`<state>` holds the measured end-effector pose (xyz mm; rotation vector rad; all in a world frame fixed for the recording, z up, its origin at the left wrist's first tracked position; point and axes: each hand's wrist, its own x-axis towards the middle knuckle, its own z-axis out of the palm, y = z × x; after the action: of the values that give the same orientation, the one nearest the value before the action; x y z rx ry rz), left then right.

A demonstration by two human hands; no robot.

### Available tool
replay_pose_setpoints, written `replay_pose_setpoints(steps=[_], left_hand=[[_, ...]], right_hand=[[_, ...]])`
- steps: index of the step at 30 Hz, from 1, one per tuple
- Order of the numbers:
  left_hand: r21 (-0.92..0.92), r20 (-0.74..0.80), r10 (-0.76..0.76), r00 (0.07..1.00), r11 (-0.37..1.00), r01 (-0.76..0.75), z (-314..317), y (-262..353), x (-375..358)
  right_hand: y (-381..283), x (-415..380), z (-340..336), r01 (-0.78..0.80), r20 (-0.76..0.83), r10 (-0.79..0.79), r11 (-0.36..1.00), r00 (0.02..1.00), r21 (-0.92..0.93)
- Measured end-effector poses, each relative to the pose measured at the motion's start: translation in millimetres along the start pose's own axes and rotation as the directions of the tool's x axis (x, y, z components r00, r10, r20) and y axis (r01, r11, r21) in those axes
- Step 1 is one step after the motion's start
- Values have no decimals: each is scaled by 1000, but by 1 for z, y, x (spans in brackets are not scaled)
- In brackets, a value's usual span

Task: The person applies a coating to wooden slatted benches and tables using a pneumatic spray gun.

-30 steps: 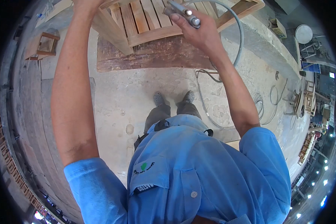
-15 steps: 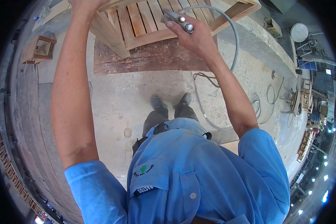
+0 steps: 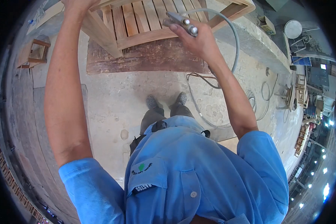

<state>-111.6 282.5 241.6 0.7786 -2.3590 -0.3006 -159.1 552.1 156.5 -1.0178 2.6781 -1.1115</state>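
Observation:
A slatted wooden furniture frame, with pale and darker slats, stands at the top of the view on a worn brown board. My right hand is closed around a metal air gun, thumb along its side, held above the slats. A grey air hose loops from the tool down past my wrist. My left hand is at the frame's left corner by the top edge of the view; its fingers are cut off, so their grip is hidden.
More hose lies coiled on the concrete floor to the right of my feet. A low concrete ledge runs along the right. At the left stands a small wooden frame. A round white lid and stacked furniture are at the far right.
The view has shifted slightly, so the furniture and floor appear a little further left. My right hand keeps the air gun over the slats, its angle slightly changed. My left hand stays at the corner.

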Motion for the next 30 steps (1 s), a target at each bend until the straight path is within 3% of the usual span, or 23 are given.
replay_pose_setpoints(steps=[2,5,8,11,14,17,20,23,30], left_hand=[[-43,12,9,1000,999,-9,-2,0,-1],[-37,32,-24,999,999,26,2,-3,4],[-34,6,-22,1000,999,22,0,0,-6],[10,6,-43,999,999,43,-3,5,-7],[-13,10,-53,999,998,53,-3,5,-7],[-12,7,-33,999,999,33,-1,1,-3],[-25,-6,-42,999,999,42,2,-2,-2],[-59,14,-37,999,998,38,-3,1,-6],[-5,-23,-20,1000,1000,19,3,0,-3]], right_hand=[[-3,-22,-9,-62,77,57,996,995,66],[3,-51,-9,62,20,-64,990,998,124],[11,-47,-9,45,82,-47,999,996,17],[0,-24,-12,-42,53,39,997,998,63],[-5,3,-9,59,-103,-59,998,993,0],[2,15,-10,-3,-71,-3,997,997,-83],[3,-7,-15,-49,-6,49,997,999,-52],[7,-40,-17,1,21,-3,995,1000,95],[9,-28,-22,25,-34,-25,1000,999,0]])
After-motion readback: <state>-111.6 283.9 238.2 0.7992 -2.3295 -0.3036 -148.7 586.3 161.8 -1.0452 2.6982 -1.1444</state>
